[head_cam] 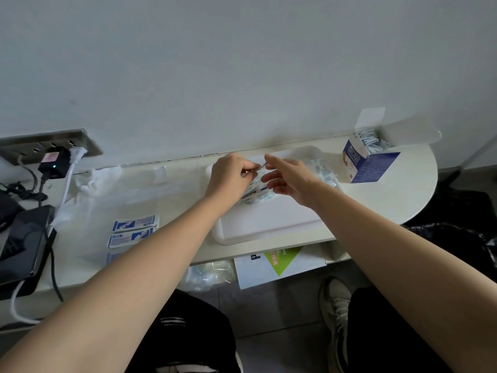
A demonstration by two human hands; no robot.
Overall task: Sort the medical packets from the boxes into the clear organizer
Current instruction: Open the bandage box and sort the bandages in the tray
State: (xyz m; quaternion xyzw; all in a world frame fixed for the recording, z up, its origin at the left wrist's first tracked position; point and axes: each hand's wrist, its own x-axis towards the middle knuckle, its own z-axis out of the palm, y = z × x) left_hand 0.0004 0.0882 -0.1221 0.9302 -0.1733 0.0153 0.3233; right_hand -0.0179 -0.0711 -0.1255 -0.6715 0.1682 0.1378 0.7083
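Both hands meet over the far part of a white tray [269,224] on the table [398,189]. The left hand [231,173] is curled and pinches one end of a thin packet [260,167]. The right hand [290,181] seems to take the other end between thumb and forefinger, its remaining fingers loose and spread.

Directly beneath the hands lies a pile of packets [255,196], with more just beyond the right hand. Further right of that hand stands an open blue box [368,162] with packets still in it. To the left of the left forearm lie larger flat pouches [134,224], on or in a clear plastic shape [161,184] that is probably the organizer; it is too faint to say which.

The packet looks nearly weightless, flat and floppy, with a slick wrapper, so it should slide or bend rather than break. Pinching a sealed edge with the fingertips seems safest, and lifting one at a time avoids dragging neighbours from the pile.
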